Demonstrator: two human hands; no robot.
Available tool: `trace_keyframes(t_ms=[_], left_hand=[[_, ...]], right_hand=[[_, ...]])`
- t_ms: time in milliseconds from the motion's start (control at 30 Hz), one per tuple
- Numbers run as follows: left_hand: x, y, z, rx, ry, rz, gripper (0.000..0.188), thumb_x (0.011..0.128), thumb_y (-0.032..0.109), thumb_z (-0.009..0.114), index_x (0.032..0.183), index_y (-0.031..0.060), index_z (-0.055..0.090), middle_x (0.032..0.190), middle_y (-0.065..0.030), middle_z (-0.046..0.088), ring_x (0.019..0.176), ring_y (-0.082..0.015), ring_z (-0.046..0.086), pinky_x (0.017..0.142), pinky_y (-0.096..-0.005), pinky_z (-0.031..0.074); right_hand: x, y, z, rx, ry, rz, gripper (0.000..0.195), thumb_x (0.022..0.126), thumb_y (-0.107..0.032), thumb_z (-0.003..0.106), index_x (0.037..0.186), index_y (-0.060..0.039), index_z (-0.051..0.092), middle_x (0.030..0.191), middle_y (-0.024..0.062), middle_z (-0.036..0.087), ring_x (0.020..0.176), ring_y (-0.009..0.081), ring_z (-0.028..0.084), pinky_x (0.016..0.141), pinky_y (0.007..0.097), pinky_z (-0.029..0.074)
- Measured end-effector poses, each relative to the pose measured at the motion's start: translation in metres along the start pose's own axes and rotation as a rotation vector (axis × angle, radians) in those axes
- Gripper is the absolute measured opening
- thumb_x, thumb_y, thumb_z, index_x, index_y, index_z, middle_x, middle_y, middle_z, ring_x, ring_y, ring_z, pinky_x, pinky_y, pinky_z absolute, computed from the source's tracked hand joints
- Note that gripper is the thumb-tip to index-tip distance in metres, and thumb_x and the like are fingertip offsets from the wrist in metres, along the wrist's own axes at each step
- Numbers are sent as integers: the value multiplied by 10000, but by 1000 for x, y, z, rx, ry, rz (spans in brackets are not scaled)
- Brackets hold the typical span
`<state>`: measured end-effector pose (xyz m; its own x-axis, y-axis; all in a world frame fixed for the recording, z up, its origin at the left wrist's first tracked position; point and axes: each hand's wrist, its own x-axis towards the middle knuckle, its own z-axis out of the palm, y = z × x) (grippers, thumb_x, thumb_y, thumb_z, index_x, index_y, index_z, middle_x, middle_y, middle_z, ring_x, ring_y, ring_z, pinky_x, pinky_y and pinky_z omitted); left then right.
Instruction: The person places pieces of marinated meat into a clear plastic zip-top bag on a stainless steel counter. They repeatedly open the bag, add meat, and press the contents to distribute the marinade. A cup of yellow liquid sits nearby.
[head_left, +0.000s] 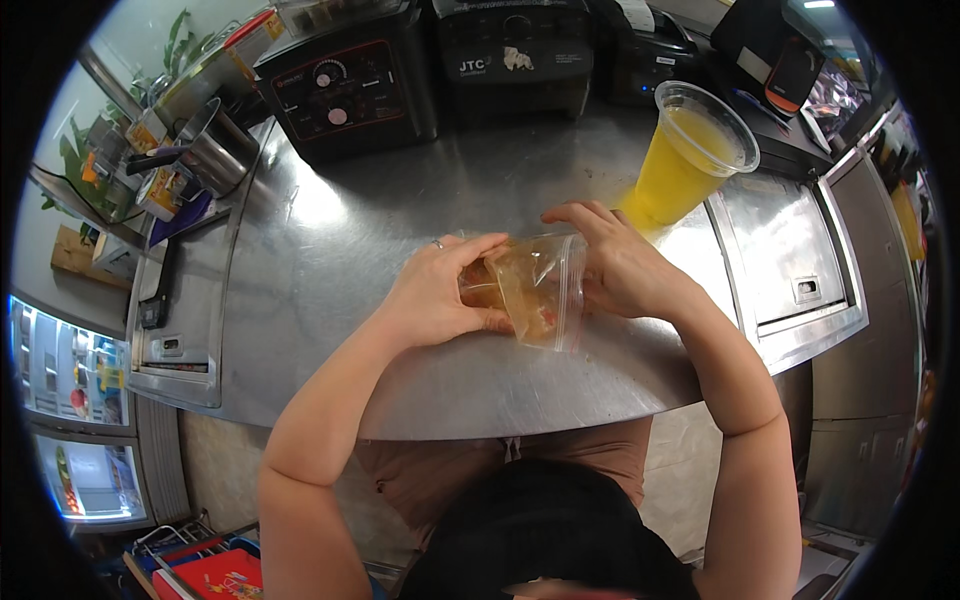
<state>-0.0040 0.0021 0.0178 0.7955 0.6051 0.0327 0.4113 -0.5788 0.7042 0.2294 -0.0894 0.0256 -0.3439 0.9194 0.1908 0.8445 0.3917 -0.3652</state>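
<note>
My left hand, with a ring on one finger, grips a clear plastic zip-lock bag on the steel counter. Amber-brown contents with reddish bits show through the plastic. At the bag's zip end, on the right, is my right hand. Its upper fingers are raised and bent above the bag's edge; the thumb side is partly covered by the plastic, so I cannot tell whether it pinches the bag. Beyond that hand stands a clear plastic cup of yellow liquid, upright and apart from it.
The stainless steel counter has a lidded recess at the right. Two black blender bases and a black printer line the back. A metal pitcher stands at left. A lit glass-door fridge is lower left.
</note>
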Motion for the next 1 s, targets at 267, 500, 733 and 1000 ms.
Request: trace_keyframes(t_ms=[267, 500, 733, 1000], left_hand=[[0, -3, 0, 22, 11, 51, 885, 553, 387, 890, 1309, 92, 538, 1154, -129, 604, 1046, -277, 591, 909, -376, 481], [0, -3, -4, -18, -2, 34, 832, 580, 343, 885, 1295, 79, 551, 1148, -130, 604, 1051, -276, 593, 917, -377, 482], [4, -21, 1, -405, -15, 13, 631, 708, 167, 822, 1281, 79, 571, 1098, -102, 642, 1023, -217, 604, 933, -333, 483], [-2, -9, -14, -810, -136, -274, 596, 732, -44, 749, 1289, 43, 556, 1137, -73, 643, 1017, -150, 624, 905, -298, 533]], right_hand=[[2, 3, 4, 75, 50, -14, 199, 651, -119, 745, 848, -141, 760, 1236, 111, 527, 1189, 286, 450, 967, 418, 390], [0, -4, -13, 74, 187, -39, 178, 637, -45, 732, 806, -97, 743, 1213, 97, 536, 1136, 288, 488, 938, 390, 400], [2, -15, -19, -283, 495, -164, 139, 677, -77, 678, 807, -120, 705, 1174, 82, 560, 1128, 256, 515, 889, 377, 372], [-8, -35, -48, -386, 652, -211, 180, 658, -95, 689, 825, -160, 670, 1139, 57, 582, 1084, 248, 542, 880, 379, 383]])
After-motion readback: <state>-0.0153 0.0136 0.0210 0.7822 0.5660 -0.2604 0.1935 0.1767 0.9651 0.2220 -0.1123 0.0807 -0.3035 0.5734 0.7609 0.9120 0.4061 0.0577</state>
